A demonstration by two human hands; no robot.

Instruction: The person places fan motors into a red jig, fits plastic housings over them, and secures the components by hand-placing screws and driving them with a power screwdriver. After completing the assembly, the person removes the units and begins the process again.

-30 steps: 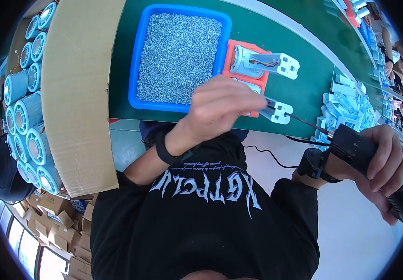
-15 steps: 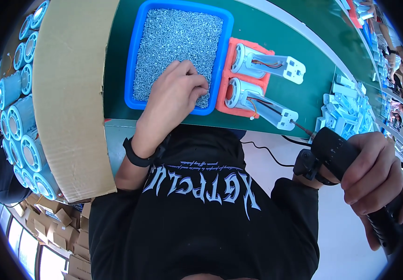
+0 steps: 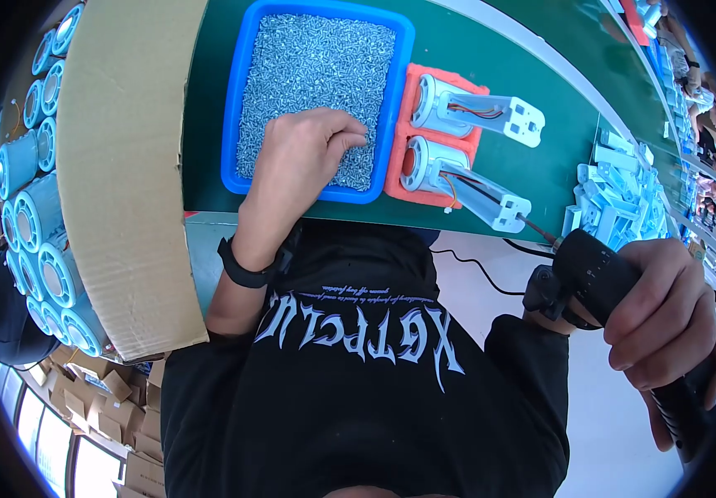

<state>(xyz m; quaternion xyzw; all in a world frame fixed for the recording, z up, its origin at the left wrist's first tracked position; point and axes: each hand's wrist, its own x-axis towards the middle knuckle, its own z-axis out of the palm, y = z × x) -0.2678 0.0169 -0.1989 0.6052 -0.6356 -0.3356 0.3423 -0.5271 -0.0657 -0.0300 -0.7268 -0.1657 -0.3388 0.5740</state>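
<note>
A blue tray full of small silver screws lies on the green table. Over its near right part is my left hand, thumb and fingers pinched together just above the screws; whatever is between the fingertips is too small to make out. My right hand is wrapped round a black electric screwdriver. The bit points at the end plate of the nearer white motor housing; whether it touches cannot be told. Beyond sits a second white housing. Both rest in a red foam holder, with wires inside.
At left, a cardboard sheet stands beside several stacked white cylindrical motors. White plastic parts are piled on the table's right side. A black cable hangs below the table edge. Other people work at the far right.
My left hand has shifted slightly away from me over the screws, its fingers still pinched. My right hand and the screwdriver have hardly moved.
</note>
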